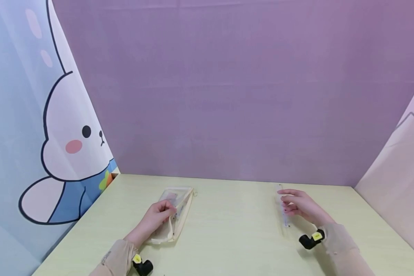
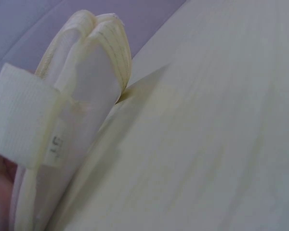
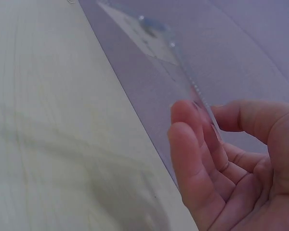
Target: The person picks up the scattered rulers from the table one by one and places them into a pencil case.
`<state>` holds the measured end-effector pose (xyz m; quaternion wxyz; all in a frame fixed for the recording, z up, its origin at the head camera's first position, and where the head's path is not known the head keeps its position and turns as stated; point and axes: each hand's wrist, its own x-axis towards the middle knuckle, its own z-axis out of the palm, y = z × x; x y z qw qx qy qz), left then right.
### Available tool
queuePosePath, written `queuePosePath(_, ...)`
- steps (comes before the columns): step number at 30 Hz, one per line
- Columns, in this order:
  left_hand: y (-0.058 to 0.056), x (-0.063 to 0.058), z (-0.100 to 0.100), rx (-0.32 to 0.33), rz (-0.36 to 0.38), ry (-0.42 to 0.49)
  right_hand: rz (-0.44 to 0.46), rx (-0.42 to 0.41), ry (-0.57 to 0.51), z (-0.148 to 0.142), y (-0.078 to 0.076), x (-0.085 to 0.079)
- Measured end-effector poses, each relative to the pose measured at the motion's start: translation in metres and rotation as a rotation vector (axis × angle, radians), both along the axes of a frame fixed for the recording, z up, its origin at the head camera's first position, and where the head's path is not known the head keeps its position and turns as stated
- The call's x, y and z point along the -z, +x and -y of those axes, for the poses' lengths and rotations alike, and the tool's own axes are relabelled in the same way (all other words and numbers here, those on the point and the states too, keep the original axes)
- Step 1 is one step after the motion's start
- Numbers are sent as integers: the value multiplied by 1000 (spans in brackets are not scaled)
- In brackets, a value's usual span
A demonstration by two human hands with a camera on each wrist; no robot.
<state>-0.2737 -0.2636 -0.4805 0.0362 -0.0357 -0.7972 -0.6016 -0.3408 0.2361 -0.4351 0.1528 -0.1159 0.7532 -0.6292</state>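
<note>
A see-through zip pouch with cream edging lies at the left of the table, tilted up along one side. My left hand pinches its upper edge between thumb and fingers. Through its clear side some pinkish and bluish contents show faintly. In the left wrist view the pouch shows its folded zip end and a pale fabric tab. On the right, my right hand holds a clear plastic ruler above the table. The right wrist view has the ruler between thumb and fingertips, its far end pointing away.
The pale wood-grain table spreads between the two hands. A purple cloth hangs along its back edge. Printed curtains stand at the left and right sides. Small black cameras are strapped on both wrists.
</note>
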Motion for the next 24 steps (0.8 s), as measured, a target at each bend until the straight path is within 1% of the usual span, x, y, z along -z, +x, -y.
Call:
queuePosePath(6,0,2,2,4,-15,14,1,-31,8,7,0,0)
queuePosePath(11,0,2,2,13,-14,21,11,-61,2,14,1,1)
queuePosePath(16,1,-1,1,23,-10,26,9,-67,2,20,3,1)
queuePosePath(24,3,-4,-1,33,-22,24,14,-71,9,30,4,2)
